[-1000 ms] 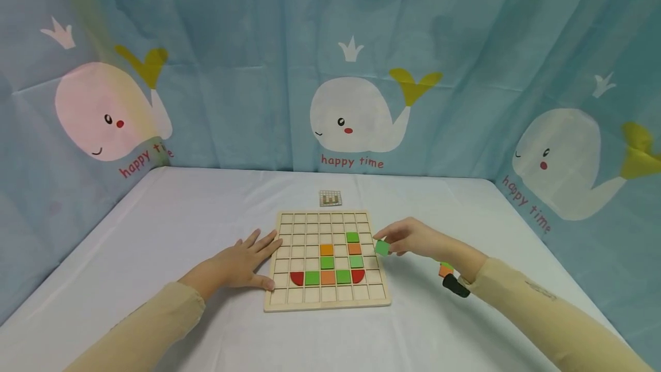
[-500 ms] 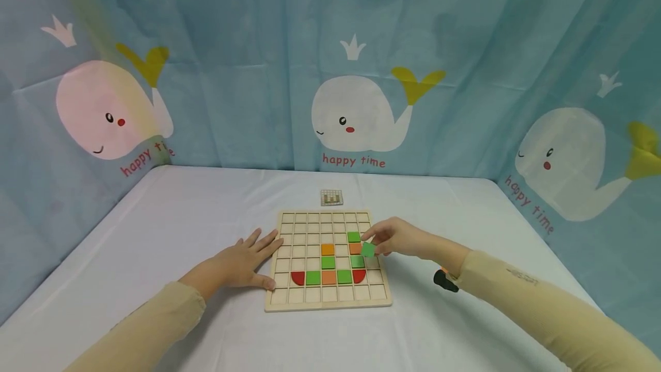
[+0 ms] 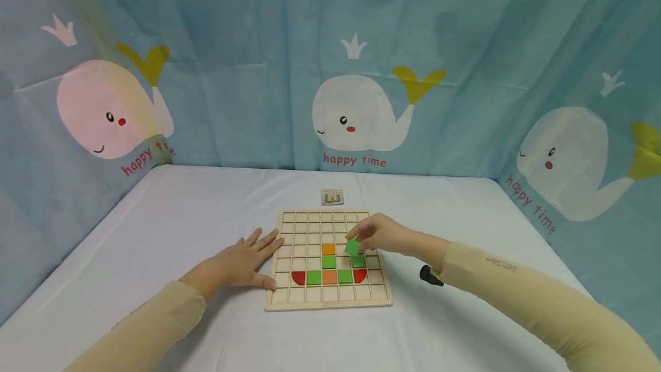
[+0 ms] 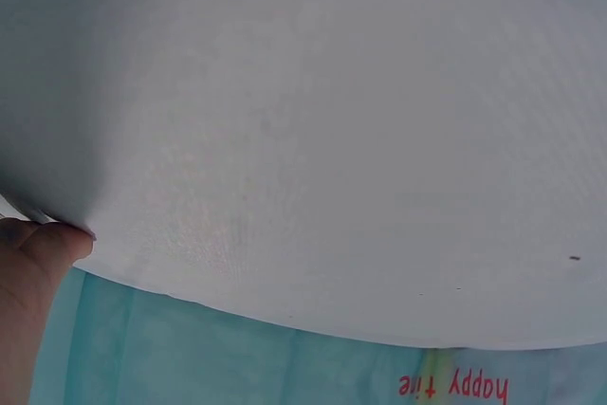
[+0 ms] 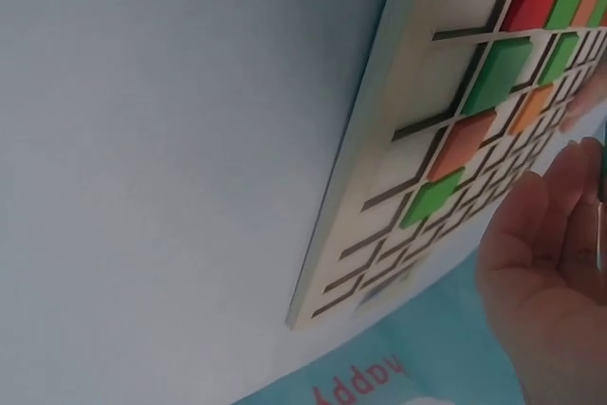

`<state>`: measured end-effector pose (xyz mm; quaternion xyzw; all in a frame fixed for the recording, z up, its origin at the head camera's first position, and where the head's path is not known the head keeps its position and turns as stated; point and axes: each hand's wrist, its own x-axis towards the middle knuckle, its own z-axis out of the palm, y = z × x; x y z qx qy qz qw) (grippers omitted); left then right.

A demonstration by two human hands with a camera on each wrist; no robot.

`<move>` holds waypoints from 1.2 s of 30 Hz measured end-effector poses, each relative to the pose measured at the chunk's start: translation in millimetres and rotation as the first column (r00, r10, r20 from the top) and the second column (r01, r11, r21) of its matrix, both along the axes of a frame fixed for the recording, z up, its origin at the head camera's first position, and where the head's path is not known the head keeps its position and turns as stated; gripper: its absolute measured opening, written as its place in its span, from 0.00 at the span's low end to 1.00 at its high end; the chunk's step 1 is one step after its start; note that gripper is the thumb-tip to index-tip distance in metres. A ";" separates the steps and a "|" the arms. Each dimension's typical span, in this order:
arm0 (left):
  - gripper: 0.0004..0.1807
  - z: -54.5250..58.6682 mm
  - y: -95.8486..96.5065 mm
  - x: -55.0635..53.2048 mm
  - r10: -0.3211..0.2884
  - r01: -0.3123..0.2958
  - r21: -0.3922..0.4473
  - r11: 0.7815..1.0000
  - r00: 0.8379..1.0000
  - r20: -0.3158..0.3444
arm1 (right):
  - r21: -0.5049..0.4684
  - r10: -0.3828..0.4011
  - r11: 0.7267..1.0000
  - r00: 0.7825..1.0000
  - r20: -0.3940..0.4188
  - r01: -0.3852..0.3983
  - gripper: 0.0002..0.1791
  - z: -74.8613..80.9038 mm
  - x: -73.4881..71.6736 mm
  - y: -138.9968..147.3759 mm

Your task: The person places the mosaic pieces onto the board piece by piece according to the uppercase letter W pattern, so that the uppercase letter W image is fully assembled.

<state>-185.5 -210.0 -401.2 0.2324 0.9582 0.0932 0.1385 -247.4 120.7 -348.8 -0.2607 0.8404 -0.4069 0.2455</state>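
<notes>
A wooden grid board (image 3: 289, 297) lies on the white table with several coloured tiles set in its cells. My left hand (image 3: 240, 263) is spread flat, its fingers and thumb resting on the board's left edge. Over the right part of the board, my right hand (image 3: 384, 233) pinches a green square tile (image 3: 352, 245) between thumb and fingers, tilted above the cells. A red quarter-round tile (image 3: 359, 276) sits lower right and an orange tile (image 3: 328, 249) near the middle. The right wrist view shows an orange-brown tile (image 5: 462, 145) that my right hand hides in the head view.
Behind the board lies a small patterned card (image 3: 332, 197). A black object (image 3: 431, 275) shows partly from under the right sleeve (image 3: 480, 271). A blue curtain (image 3: 232, 73) with whale prints hangs around the table's back and sides.
My right hand has moved left with the green tile, from beside the board's right edge to over its cells. My left hand has stayed in place. The right sleeve now covers loose tiles seen earlier.
</notes>
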 end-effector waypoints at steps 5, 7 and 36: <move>0.57 0.2 0.4 -1.3 0.001 -0.001 -0.012 1.000 1.000 0.004 | -0.006 -0.014 1.000 1.000 0.018 0.015 0.14 -6.5 -2.2 -7.7; 0.57 0.6 0.7 -1.1 0.002 -0.002 -0.014 1.000 1.000 0.006 | -0.011 -0.026 1.000 0.999 0.029 0.026 0.14 -9.8 -3.2 -10.4; 0.57 3.3 1.0 1.3 0.000 -0.001 -0.017 1.000 1.000 -0.002 | -0.027 0.029 0.999 1.000 0.002 -0.029 0.11 -22.3 6.0 -61.4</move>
